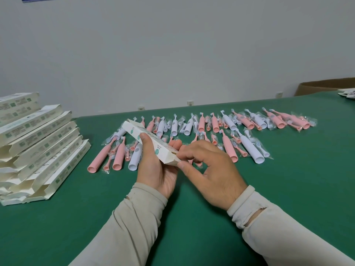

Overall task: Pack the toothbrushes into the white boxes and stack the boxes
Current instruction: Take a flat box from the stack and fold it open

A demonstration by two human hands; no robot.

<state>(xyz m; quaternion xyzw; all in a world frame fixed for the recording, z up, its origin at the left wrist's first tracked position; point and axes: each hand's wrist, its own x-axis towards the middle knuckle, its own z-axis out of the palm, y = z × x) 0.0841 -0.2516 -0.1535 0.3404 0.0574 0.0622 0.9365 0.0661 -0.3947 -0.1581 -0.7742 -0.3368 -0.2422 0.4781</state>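
Note:
My left hand [157, 167] grips a long white box [142, 136] from below, thumb on its top face, and holds it above the green table [57, 227]. The near end of the box points toward my right hand [209, 169], whose thumb and fingers pinch the end flap. Several pink toothbrushes [228, 148] and white toothbrushes [249, 148], wrapped in clear plastic, lie in rows behind the hands. The toothbrushes under the box and my hands are partly hidden.
A leaning stack of white boxes [38, 148] with open ends stands at the left table edge. A brown cardboard box [324, 87] sits behind the far right corner, with some printed papers [347, 94] beside it. A white wall runs behind the table.

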